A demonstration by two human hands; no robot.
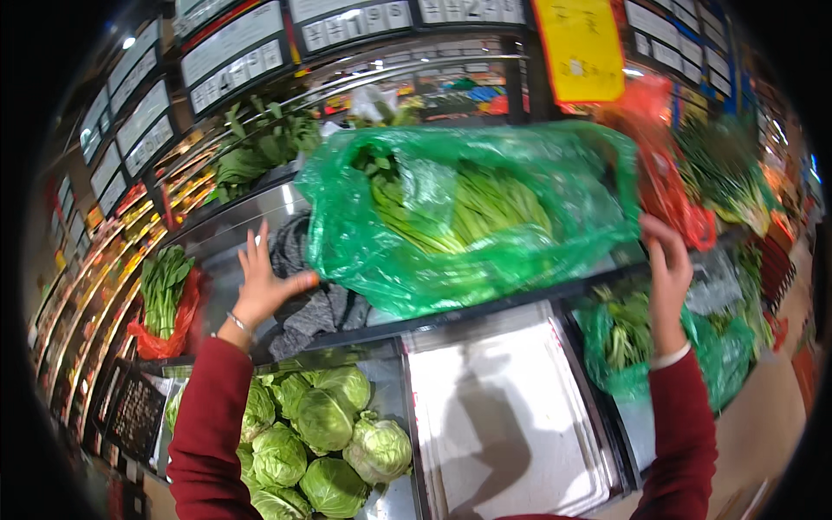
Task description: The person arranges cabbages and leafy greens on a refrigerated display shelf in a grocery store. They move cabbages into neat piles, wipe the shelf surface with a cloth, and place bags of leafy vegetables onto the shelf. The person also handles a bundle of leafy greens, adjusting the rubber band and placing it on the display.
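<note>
A large green plastic bag (416,283) lies open across the raised ledge, its mouth spread wide around leafy green vegetables (500,201). My right hand (666,250) has its fingertips pinched at the bag's right rim. My left hand (270,279) is spread, fingers apart, just off the bag's left edge; whether the thumb tip brushes the plastic is unclear. Behind that thumb lies a crumpled dark grey cloth (305,325), partly hidden by hand and bag.
Green cabbages (328,419) fill the bin at front left, beside a white tray (513,403). Red-bagged greens (166,302) stand left. Another green bag (601,370) holds greens at right, below a red plastic bag (669,188). Price boards (354,29) and a yellow sign (578,52) hang above.
</note>
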